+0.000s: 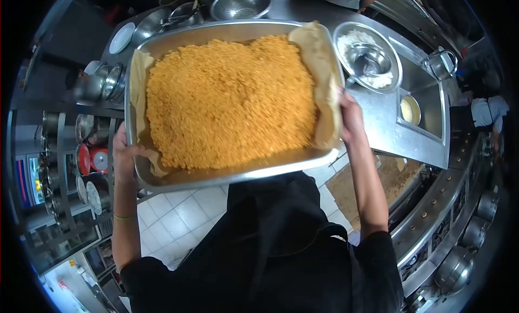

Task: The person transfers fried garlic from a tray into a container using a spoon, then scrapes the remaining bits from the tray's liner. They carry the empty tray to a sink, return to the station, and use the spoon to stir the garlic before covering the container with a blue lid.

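Note:
A large metal baking tray [254, 175] is held up in front of my body, between both hands. Brown parchment paper [319, 86] lines it and sticks up at the left and right ends. A thick layer of orange, grainy food [232, 102], like coloured rice or crumbs, fills most of it. My left hand [124, 148] grips the left end near the front corner, thumb over the rim. On the right end, my right hand [350, 116] is closed around the rim; its fingers underneath are hidden.
Behind the tray, a steel counter [378, 124] carries a bowl of white grains [354, 37] with a smaller metal bowl [370, 59] in it. Several steel bowls [240, 4] stand at the back. A sink [424, 91] lies right. Shelves with pans [94, 191] line the left. Another person [489, 112] stands far right.

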Available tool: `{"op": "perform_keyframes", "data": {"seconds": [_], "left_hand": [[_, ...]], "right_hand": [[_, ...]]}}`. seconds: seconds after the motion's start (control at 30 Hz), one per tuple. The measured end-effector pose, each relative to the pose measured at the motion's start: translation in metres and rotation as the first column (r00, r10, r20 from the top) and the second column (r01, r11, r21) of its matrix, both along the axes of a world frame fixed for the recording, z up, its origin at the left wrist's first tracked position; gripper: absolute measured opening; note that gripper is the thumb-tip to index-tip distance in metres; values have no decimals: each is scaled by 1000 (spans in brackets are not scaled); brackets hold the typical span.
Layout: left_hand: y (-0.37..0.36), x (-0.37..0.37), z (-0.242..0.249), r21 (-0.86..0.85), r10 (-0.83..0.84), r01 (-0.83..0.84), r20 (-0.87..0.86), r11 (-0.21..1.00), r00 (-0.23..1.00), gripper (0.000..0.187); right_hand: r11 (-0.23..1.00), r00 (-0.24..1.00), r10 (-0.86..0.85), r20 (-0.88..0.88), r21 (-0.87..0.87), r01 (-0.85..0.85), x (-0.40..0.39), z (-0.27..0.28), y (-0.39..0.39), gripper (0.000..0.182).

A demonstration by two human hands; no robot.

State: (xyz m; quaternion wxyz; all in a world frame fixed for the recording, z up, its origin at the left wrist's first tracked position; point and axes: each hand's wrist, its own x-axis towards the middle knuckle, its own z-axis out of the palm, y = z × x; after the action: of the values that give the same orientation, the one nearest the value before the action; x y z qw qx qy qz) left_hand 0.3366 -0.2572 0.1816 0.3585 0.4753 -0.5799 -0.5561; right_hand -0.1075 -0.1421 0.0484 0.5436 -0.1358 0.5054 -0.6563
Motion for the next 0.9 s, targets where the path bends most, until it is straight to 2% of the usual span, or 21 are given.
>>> {"op": "perform_keyframes", "data": {"seconds": [0.07, 0.1, 0.17, 0.2, 0.27, 0.3, 0.37, 0.43, 0.47, 0.5, 0.53, 0.57, 0.6, 0.63, 0.67, 0.7, 0.77, 0.83, 0.87, 0.9], "left_hand": [[-43, 41, -6, 26, -21, 21, -11, 999, 1000, 54], [-51, 20, 16, -140, 3, -3, -3, 990, 1000, 51], [-80, 31, -8, -137, 2, 0, 9, 991, 1000, 49], [-81, 31, -19, -82, 14, -16, -20, 997, 1000, 47], [-96, 52, -48, 15, 22, -21, -66, 1000, 998, 43], [-95, 47, -45, 27, 4, -2, -62, 1000, 998, 43], [-91, 31, -9, 44, 45, -44, -15, 998, 999, 41], [-106, 40, 8, 71, 28, -30, 36, 997, 999, 40], [-107, 43, 3, 96, 21, -26, 50, 995, 999, 39], [-106, 42, -3, 106, 21, -27, 54, 994, 998, 39], [-107, 42, -1, 98, 18, -21, 36, 995, 999, 38], [-103, 44, -3, 104, 20, -22, 22, 994, 1000, 36], [-100, 44, 3, 106, 28, -32, 37, 994, 999, 36], [-98, 36, 15, 27, 32, -37, 138, 999, 990, 36], [-95, 28, 28, -54, 48, -36, 238, 998, 970, 35], [-88, 18, 35, -56, 61, -48, 251, 997, 966, 35], [-75, 11, 32, 8, 46, -49, 210, 999, 977, 33], [-79, 14, 37, -13, 41, -39, 267, 999, 963, 31], [-78, 12, 39, -17, 46, -43, 292, 999, 955, 32], [-76, 10, 44, -19, 51, -47, 320, 999, 946, 33]], "right_hand": [[1000, 996, 24, 88, 13, -25, 34, -12, -54, 24], [990, 994, 51, 96, -138, -37, 10, 12, -79, 20], [998, 995, -45, -93, 39, 49, 36, 2, -98, 18], [995, 993, -63, -97, 66, 70, 37, -8, -94, 18], [986, 934, 54, -354, 169, 7, 39, -20, -93, 20], [983, 936, 40, -350, 181, 25, 41, -25, -92, 20], [928, 662, 252, -706, 370, 42, 52, -31, -88, 23], [921, 646, 276, -712, 387, 34, 65, -9, -83, 20], [922, 581, 299, -757, 386, 27, 66, -9, -78, 18], [926, 511, 315, -800, 377, 19, 66, -11, -75, 16], [939, 314, 333, -889, 344, -22, 60, -25, -75, 18], [936, 324, 343, -882, 351, -36, 55, -34, -68, 18], [971, 317, 231, -920, 240, -11, 49, -38, -62, 17], [994, 305, 102, -947, 112, 16, 40, -32, -59, 17], [996, 299, 84, -951, 92, 10, 25, -22, -52, 18], [997, 295, 79, -952, 83, 1, 10, -2, -39, 20], [959, 589, 200, -783, 281, 47, -2, 7, -19, 22], [961, 450, 244, -859, 276, 6, -25, -1, -14, 22], [961, 466, 248, -850, 275, -10, -39, -15, -11, 23], [975, 489, 180, -854, 219, 23, -43, -11, -6, 25]]}}
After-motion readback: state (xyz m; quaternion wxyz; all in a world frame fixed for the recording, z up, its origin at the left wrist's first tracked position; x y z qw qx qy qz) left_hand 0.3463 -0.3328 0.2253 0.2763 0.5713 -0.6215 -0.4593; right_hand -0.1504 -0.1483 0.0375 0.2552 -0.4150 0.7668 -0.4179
